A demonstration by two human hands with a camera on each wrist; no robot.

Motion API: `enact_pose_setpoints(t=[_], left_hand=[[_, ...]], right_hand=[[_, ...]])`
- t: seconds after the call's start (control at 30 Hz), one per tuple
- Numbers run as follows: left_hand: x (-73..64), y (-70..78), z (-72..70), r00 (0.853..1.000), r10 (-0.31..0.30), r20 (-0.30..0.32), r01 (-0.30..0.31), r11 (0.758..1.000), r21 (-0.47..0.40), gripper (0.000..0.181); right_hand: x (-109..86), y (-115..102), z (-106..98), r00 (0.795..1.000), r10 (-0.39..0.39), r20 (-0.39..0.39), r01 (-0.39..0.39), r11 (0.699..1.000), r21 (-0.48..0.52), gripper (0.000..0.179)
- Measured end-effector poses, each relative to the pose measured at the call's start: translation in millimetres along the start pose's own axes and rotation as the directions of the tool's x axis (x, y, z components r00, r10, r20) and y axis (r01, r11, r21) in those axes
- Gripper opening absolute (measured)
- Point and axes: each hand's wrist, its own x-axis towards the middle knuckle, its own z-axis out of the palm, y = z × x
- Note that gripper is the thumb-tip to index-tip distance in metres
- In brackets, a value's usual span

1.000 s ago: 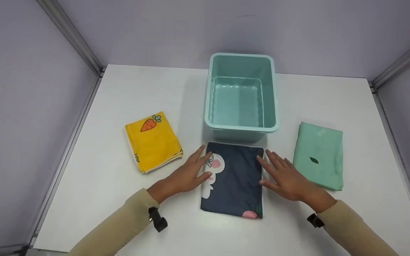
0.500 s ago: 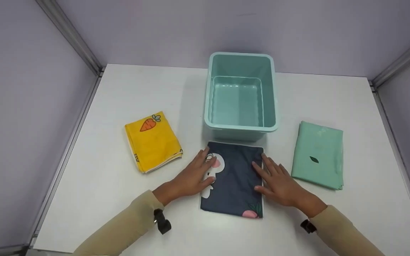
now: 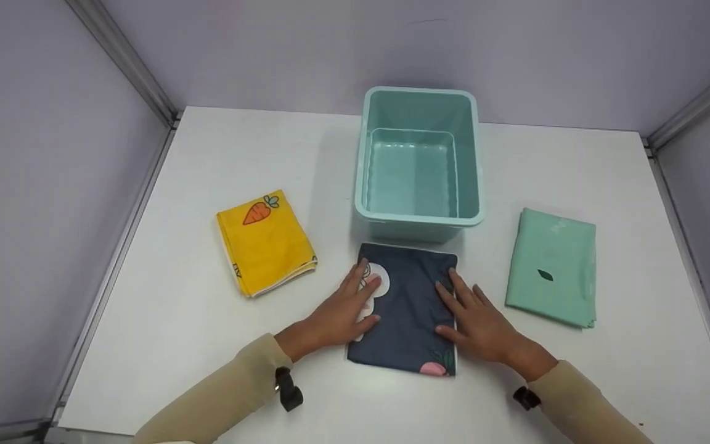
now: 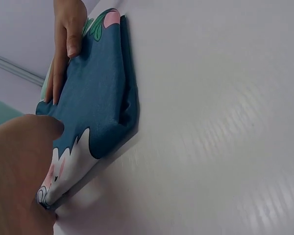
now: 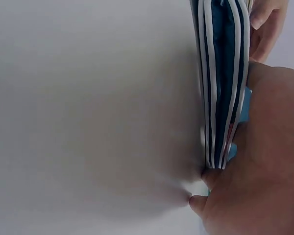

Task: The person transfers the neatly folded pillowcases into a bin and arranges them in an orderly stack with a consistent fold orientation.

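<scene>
On the white table (image 3: pixel 164 277), near its middle, we've got the navy folded cloth (image 3: pixel 407 302) lying flat just in front of the bin, one hand at each side of it. Change over the last second: both hands have shifted farther onto the cloth. The left hand (image 3: pixel 336 317) had only its leading fingers at the left edge; now fingers and thumb lie over the printed side. The right hand (image 3: pixel 484 327) has slid nearer the body, its index finger and thumb now reaching over the right edge. Cloth itself hasn't visibly moved; we judge this as settling into contact, with no lift so far.

Fingers: left ones extended, slightly apart, thumb well off to the side, not clamped. Right ones likewise straight and spread; at least one outer finger falls past the cloth's edge. Right wrist view shows stacked layers with white trim, and two fingertips beyond them; whether anything is tucked under, we can't tell. How hard either hand presses, can't tell either.

Containers: one, the mint-green bin (image 3: pixel 420 218), upright behind the navy cloth, open side up, inner floor and walls showing. All three cloths sit outside it: navy in front, yellow cloth (image 3: pixel 265 250) with a carrot print off to the left, light green cloth (image 3: pixel 552 265) off to the right. Those two look folded, and neither hand touches them.
</scene>
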Motion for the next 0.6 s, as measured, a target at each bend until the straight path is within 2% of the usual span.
enact_pose_setpoints(t=[0.17, 0.27, 0.47, 0.6], left_hand=[[-0.1, 6.2, 0.2, 1.0, -0.02, -0.022, 0.018, 0.996, -0.092, 0.069], [1.2, 8.1, 0.8, 0.998, -0.042, -0.052, 0.032, 0.984, -0.176, 0.065], [5.6, 7.6, 1.5, 0.982, -0.139, -0.128, 0.086, 0.931, -0.355, 0.06], [9.3, 8.3, 0.6, 0.967, -0.188, -0.172, 0.094, 0.891, -0.445, 0.054]], right_hand=[[0.5, -5, 2, 1.0, 0.001, -0.028, 0.001, 0.999, 0.048, 0.082], [0.7, -9, 2, 0.999, 0.003, -0.035, 0.001, 0.995, 0.102, 0.084], [0.6, -15, 1, 1.0, 0.022, -0.021, -0.017, 0.978, 0.209, 0.086], [0.6, -16, 0, 0.997, 0.07, -0.012, -0.062, 0.933, 0.355, 0.084]])
